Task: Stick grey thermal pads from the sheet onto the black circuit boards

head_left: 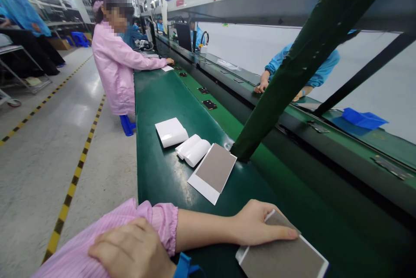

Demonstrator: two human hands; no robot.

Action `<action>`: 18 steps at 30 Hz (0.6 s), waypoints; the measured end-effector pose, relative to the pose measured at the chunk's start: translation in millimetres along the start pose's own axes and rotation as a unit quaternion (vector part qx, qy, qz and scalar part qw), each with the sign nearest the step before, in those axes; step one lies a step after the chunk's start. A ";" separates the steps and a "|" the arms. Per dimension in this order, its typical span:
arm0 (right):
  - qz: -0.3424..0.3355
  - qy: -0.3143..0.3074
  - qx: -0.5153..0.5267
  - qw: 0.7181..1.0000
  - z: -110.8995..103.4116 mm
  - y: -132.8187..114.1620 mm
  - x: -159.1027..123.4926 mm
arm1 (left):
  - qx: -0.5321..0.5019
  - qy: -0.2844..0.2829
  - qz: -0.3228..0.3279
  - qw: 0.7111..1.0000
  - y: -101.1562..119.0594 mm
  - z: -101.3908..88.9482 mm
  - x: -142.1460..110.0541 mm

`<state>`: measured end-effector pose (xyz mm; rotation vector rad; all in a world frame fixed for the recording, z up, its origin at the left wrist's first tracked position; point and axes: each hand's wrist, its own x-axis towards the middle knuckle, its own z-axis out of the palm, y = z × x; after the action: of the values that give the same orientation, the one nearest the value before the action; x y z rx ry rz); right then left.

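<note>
One grey sheet (282,257), partly out-of-frame

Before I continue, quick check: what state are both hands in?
Left hand: closed, holding grey sheets.
Right hand: on the left arm's pink sleeve; whether it grips cannot be told.

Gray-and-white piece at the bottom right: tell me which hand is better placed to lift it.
Probably the left hand: it grips the gray-and-white piece, while the right hand is at the left sleeve.

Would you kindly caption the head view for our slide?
Left hand holding grey-faced sheets, right hand over the pink left sleeve.
</note>
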<state>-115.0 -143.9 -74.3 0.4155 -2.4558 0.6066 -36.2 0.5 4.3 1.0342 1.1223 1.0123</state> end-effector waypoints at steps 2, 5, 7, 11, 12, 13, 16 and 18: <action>-0.003 -0.001 -0.005 1.000 -0.8 1.5 1.3 | -0.003 -0.002 -0.002 1.000 1.2 0.0 -0.5; -0.008 -0.002 -0.012 1.000 -2.2 2.2 3.1 | -0.003 0.000 0.002 1.000 1.6 0.1 -1.2; -0.010 -0.003 -0.017 1.000 -2.7 1.7 4.5 | -0.004 0.001 0.002 1.000 1.2 0.0 -1.3; -0.008 0.002 -0.026 1.000 -2.5 1.8 7.2 | -0.002 -0.007 0.008 1.000 0.7 -0.6 -0.6; -0.007 0.007 -0.027 1.000 -2.6 2.1 7.7 | -0.001 -0.009 0.009 1.000 0.8 -0.7 -0.5; -0.007 0.013 -0.027 1.000 -3.1 2.2 8.2 | -0.001 -0.009 0.008 1.000 1.0 -0.7 -0.5; -0.012 0.033 -0.024 0.999 -5.9 -0.6 9.9 | 0.002 0.004 -0.007 1.000 1.9 0.5 -1.5; -0.013 0.065 -0.014 0.998 -7.6 -5.4 11.3 | 0.006 0.011 -0.015 1.000 2.1 1.9 -2.2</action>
<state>-118.3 -146.4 -60.3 0.3826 -2.3291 0.5695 -34.9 -1.5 7.0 1.0165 1.1592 0.9962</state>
